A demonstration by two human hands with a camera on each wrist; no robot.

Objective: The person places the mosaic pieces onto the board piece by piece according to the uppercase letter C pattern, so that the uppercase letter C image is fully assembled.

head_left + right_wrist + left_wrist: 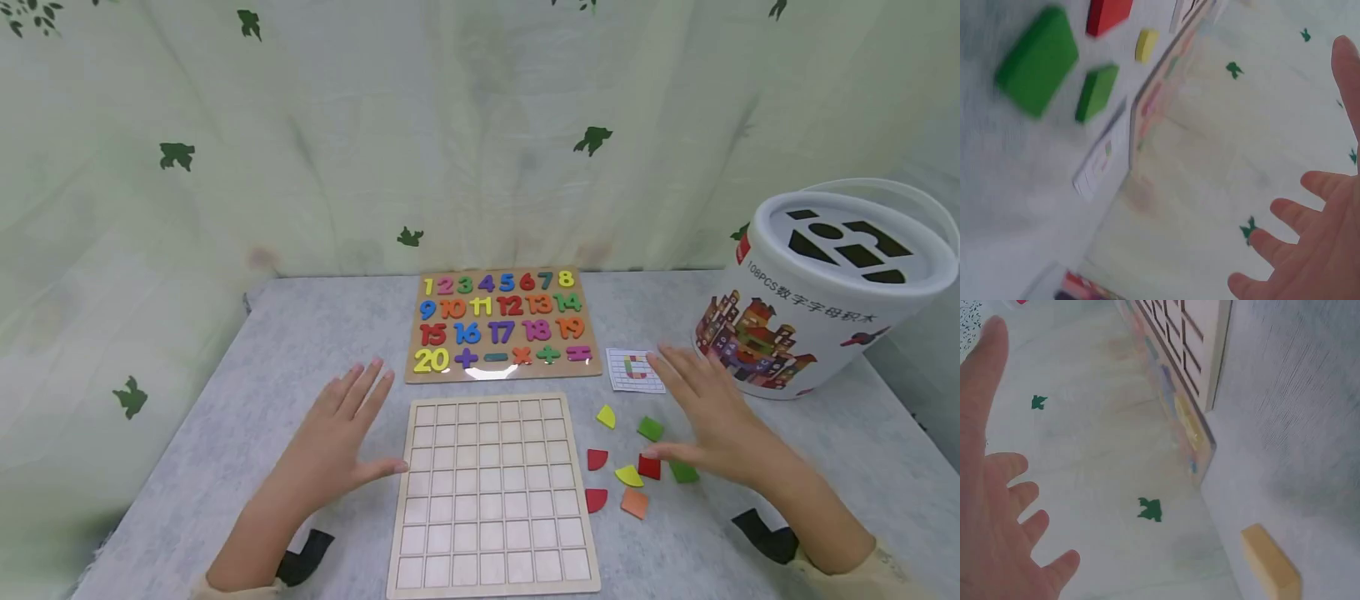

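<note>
My left hand is spread with straight fingers beside the left edge of a wooden grid board, its thumb tip at the rim. On the other side, my right hand is also spread, holding nothing. It overlaps several small blocks in the head view: a red square, a green square and another green block. Red quarter-round pieces, yellow ones and an orange square lie between that hand and the board. A pattern card lies near the right fingertips.
Behind the grid stands a number puzzle board with coloured digits and signs. A large white bucket with a shape-hole lid is at the right. The left wrist view shows a tan block on the table. A leaf-patterned curtain hangs behind.
</note>
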